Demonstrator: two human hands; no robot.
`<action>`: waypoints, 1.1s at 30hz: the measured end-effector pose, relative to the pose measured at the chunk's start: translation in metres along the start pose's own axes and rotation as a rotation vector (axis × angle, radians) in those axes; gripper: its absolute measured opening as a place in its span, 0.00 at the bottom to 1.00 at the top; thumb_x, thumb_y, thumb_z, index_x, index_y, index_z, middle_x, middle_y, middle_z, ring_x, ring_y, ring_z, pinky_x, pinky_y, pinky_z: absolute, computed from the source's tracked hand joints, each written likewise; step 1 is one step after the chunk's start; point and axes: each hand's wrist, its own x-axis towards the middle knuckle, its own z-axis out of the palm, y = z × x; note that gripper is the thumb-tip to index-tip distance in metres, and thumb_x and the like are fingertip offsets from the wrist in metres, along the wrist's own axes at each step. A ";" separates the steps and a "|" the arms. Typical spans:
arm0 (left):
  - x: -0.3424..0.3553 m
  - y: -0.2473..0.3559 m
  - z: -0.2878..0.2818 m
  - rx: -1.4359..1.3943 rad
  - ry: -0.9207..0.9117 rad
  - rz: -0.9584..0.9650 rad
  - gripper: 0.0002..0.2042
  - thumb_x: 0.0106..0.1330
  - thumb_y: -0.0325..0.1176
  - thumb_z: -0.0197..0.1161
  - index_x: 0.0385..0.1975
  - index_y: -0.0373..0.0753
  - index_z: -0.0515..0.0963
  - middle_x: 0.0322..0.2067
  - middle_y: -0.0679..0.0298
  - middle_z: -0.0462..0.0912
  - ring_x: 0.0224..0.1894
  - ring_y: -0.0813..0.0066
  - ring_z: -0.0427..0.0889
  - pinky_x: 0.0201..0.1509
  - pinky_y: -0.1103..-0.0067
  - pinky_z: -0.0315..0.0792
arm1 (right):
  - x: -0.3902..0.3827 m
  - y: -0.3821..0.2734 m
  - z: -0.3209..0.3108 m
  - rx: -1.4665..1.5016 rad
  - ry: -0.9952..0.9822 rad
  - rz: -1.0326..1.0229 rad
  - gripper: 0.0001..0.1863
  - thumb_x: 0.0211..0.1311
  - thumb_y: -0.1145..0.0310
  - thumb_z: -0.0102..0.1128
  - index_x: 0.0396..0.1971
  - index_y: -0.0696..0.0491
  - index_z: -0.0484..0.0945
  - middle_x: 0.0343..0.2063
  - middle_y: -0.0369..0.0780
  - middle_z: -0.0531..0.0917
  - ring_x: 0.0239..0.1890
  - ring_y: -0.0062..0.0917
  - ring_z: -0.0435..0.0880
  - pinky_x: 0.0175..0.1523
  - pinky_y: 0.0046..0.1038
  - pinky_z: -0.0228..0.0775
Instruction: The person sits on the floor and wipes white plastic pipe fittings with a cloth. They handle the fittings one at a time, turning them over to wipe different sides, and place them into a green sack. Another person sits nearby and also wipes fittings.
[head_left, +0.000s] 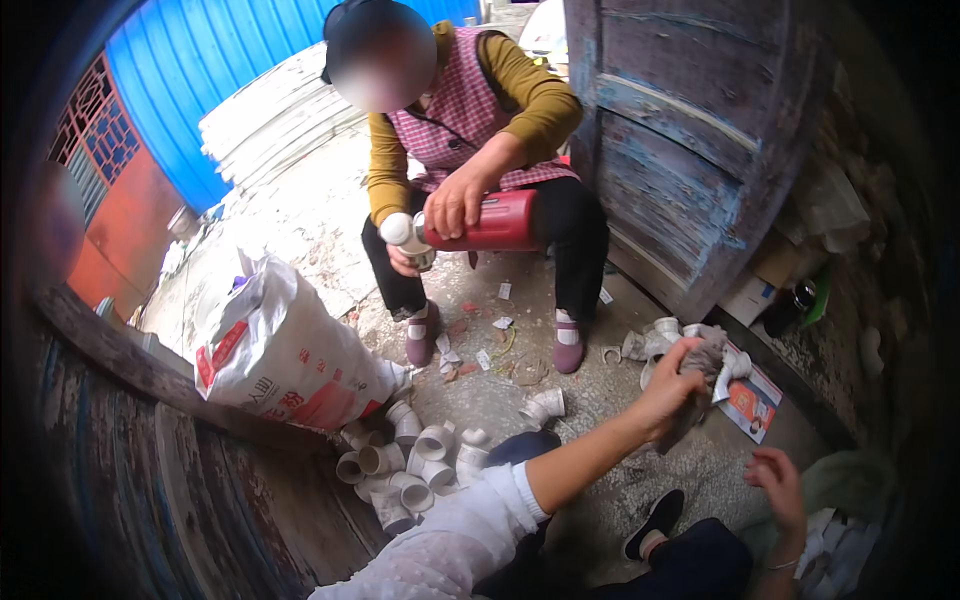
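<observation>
My left hand (675,392) is closed around a crumpled grey cloth (708,360), held over the floor on the right. Beside and partly behind the cloth lie white plastic pipe fittings (660,338) and a printed card (750,408). Lower right, my right hand (778,486) holds nothing; its fingers are slightly curled and apart. One loose white elbow fitting (543,405) rests on the floor to the left of my left hand. Several more fittings (412,490) are heaped beyond my left sleeve.
Opposite me sits a person (465,130) gripping a red cylindrical object (500,221) and a white pipe fitting (405,232). A large white sack (300,350) stands at left. A worn wooden door (680,150) is at the right. Paper scraps (484,359) litter the floor.
</observation>
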 end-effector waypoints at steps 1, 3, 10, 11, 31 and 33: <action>0.000 0.000 0.000 -0.044 -0.021 -0.032 0.24 0.50 0.18 0.52 0.51 0.39 0.67 0.38 0.65 0.73 0.39 0.77 0.73 0.41 0.81 0.71 | 0.013 -0.003 0.021 -0.008 -0.085 -0.056 0.22 0.58 0.74 0.58 0.53 0.56 0.66 0.43 0.40 0.76 0.44 0.24 0.77 0.50 0.24 0.69; 0.000 -0.004 0.000 -0.042 -0.066 0.003 0.19 0.56 0.22 0.56 0.50 0.38 0.67 0.40 0.65 0.74 0.42 0.78 0.73 0.43 0.80 0.71 | 0.029 -0.032 0.063 -0.150 -0.125 -0.179 0.33 0.53 0.75 0.62 0.59 0.56 0.60 0.49 0.42 0.72 0.51 0.27 0.73 0.56 0.27 0.65; 0.004 -0.001 0.010 0.151 -0.173 0.052 0.17 0.59 0.25 0.57 0.49 0.38 0.68 0.42 0.67 0.74 0.47 0.80 0.72 0.51 0.81 0.67 | 0.066 -0.028 0.098 0.050 -0.066 -0.341 0.49 0.45 0.77 0.66 0.65 0.57 0.45 0.59 0.46 0.63 0.60 0.32 0.64 0.63 0.31 0.56; 0.005 -0.002 0.010 0.162 -0.176 0.052 0.16 0.59 0.25 0.57 0.48 0.37 0.69 0.43 0.67 0.74 0.47 0.80 0.72 0.51 0.81 0.67 | 0.069 -0.020 0.099 0.154 0.007 -0.343 0.48 0.45 0.79 0.64 0.66 0.56 0.45 0.59 0.45 0.64 0.61 0.31 0.64 0.64 0.31 0.55; 0.010 -0.023 0.029 0.191 -0.142 -0.198 0.16 0.62 0.32 0.57 0.49 0.39 0.69 0.41 0.68 0.73 0.44 0.82 0.70 0.45 0.84 0.65 | 0.063 -0.007 0.078 0.501 0.424 -0.324 0.19 0.57 0.71 0.49 0.49 0.58 0.66 0.45 0.38 0.72 0.46 0.22 0.71 0.53 0.23 0.62; 0.012 -0.025 0.027 0.324 -0.120 -0.169 0.17 0.62 0.34 0.58 0.49 0.40 0.69 0.43 0.67 0.71 0.43 0.82 0.70 0.43 0.83 0.65 | 0.073 0.004 0.064 0.545 0.382 -0.322 0.26 0.60 0.68 0.49 0.58 0.60 0.62 0.50 0.39 0.70 0.49 0.24 0.71 0.55 0.24 0.61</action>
